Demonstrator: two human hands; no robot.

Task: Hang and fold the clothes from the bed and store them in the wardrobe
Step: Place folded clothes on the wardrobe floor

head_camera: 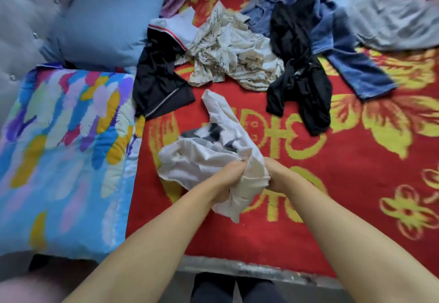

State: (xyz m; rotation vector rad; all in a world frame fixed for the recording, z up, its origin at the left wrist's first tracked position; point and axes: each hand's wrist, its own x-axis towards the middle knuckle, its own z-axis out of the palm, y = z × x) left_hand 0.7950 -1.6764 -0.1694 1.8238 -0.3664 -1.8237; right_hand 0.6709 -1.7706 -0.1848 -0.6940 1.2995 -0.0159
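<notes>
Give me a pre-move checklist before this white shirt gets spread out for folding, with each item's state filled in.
1. Both hands on the garment: ok. The left hand and right hand both grip the white shirt.
2. Shirt free of the other clothes: ok. It lies apart from the black garment and the cream printed garment.
3. Bare space on the red bedspread to lay it flat: ok, in front and to the right.
4. Shirt smoothed out: not ok, it is bunched.
5. Which part the hands hold, collar or hem: cannot tell.
6. Wardrobe or hanger at hand: cannot tell, neither is in view.
</notes>
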